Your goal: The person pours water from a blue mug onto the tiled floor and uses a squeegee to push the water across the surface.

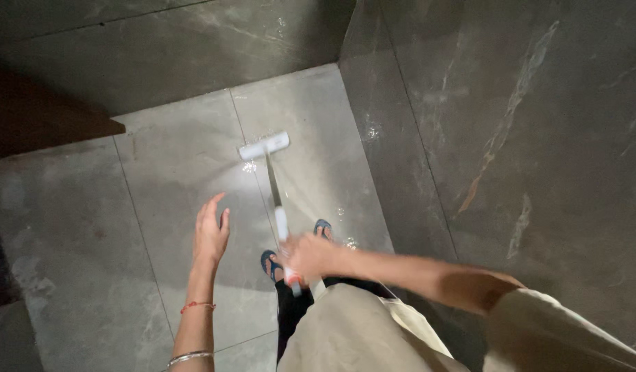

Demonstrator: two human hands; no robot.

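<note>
R hand [310, 255] reaching across body, forearm extended, fingers wrapping around squeegee handle [282, 227] near its orange end; blurred. Squeegee head [263, 146]: white, flat bar, lying on wet floor tile [173, 165] well ahead of R fingertips. L hand [211, 233] hovering empty, fingers spread loose, pointing fwd. Tiles grey, glossy, marble-veined; wall [511, 124] same stone.

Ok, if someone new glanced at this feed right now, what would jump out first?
The white wiper head on the wet grey floor at centre, bright with glare. Its long handle runs back to the right hand, which grips it above the blue sandals. The left hand hangs open and empty beside it, a red thread on the wrist.
</note>
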